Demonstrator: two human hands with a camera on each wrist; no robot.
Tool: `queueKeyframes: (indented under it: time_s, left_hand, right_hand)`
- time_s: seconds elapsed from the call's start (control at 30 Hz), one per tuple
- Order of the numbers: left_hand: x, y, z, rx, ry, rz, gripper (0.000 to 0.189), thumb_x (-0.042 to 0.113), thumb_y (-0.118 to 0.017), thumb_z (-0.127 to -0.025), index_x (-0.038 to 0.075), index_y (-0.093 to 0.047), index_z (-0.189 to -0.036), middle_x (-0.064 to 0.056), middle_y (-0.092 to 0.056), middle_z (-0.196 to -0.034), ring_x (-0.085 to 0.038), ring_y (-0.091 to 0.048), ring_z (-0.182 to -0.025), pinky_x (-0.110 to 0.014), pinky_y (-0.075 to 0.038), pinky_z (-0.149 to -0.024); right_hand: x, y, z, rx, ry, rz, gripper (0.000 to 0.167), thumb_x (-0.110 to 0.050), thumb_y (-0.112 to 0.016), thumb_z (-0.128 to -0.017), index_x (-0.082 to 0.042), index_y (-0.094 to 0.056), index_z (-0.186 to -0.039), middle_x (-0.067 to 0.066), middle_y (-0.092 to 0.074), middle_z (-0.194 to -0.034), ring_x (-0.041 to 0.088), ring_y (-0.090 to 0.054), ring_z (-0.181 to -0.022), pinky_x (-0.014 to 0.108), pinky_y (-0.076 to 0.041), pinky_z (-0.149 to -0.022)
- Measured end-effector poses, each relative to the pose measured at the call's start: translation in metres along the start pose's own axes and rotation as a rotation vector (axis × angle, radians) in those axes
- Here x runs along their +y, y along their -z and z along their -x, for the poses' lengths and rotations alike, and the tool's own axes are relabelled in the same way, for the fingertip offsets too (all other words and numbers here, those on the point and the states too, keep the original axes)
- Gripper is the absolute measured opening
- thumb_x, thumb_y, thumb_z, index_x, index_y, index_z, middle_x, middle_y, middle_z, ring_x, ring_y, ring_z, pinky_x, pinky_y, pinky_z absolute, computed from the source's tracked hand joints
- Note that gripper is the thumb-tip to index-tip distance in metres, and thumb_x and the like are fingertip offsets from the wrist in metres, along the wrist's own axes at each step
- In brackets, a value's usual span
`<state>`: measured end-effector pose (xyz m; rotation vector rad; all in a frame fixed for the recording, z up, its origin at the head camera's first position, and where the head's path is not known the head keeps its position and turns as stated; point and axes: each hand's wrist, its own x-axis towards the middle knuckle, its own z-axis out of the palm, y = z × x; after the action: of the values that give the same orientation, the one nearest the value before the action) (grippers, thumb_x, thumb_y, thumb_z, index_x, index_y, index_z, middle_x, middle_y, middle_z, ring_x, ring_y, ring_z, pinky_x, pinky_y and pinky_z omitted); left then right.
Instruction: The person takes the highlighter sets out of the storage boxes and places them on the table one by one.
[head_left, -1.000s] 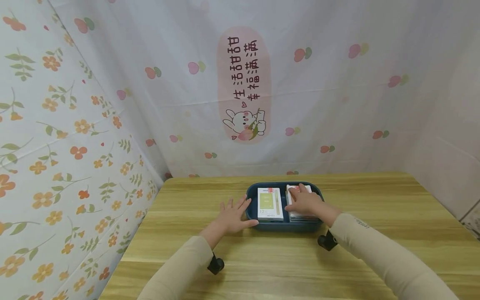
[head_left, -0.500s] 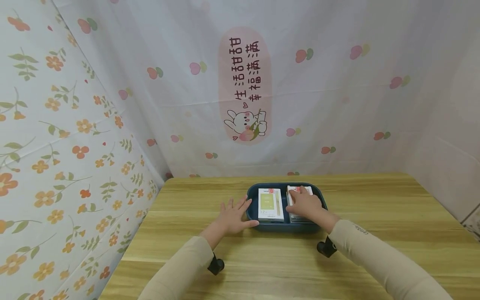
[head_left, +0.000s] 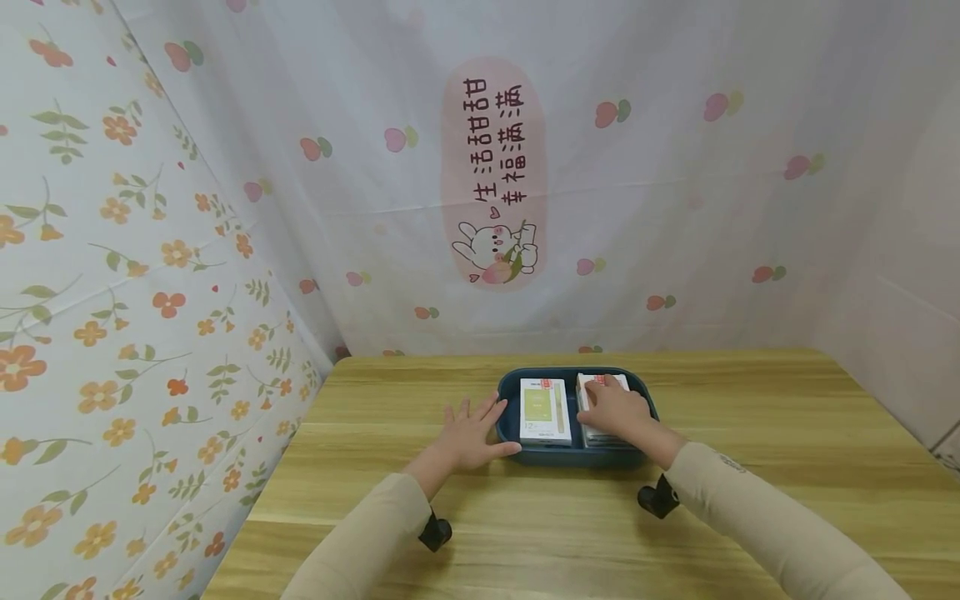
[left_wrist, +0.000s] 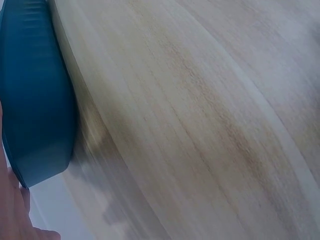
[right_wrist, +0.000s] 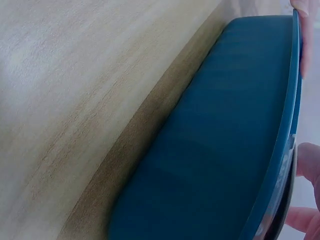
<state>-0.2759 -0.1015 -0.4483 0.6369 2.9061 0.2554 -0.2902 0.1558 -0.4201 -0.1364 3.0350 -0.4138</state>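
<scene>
A dark blue two-compartment tray (head_left: 577,458) stands near the table's back edge. A white box with a green panel (head_left: 545,412) lies in its left compartment. In the right compartment lies another white box (head_left: 600,436) with a red mark, mostly covered by my right hand (head_left: 621,410). That hand grips this box from above, its thumb at the left side and its fingers bent over the top. My left hand (head_left: 465,440) rests with fingers spread against the tray's left end. In the right wrist view, fingertips (right_wrist: 307,160) meet a dark edge just inside the tray rim.
The wood-grain table (head_left: 540,533) extends in front of the tray and to both sides. A printed white curtain (head_left: 675,208) hangs close behind it, and a floral curtain (head_left: 150,333) runs along the left. Black wrist cameras (head_left: 658,497) hang beneath the sleeves.
The head view has shifted slightly, so everything appears a little farther right and lower. Both hands keep their places on the tray and the box.
</scene>
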Motion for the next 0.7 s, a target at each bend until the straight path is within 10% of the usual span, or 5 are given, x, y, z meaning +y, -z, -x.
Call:
queueKeyframes:
  time_s: [0.7]
  left_hand:
    - [0.000,-0.001,-0.001,0.003,0.000,0.006,0.085,0.075,-0.034,-0.081,0.026,-0.015,-0.148,0.004,-0.009,-0.154,-0.047,-0.014,-0.134,-0.065,-0.008,-0.103]
  right_hand:
    - [0.012,0.007,-0.001,-0.091,0.094,-0.041,0.063,-0.040,-0.060,-0.084,-0.001,-0.046,-0.132,0.032,-0.030,-0.140,0.049,-0.036,-0.123,0.062,-0.033,-0.093]
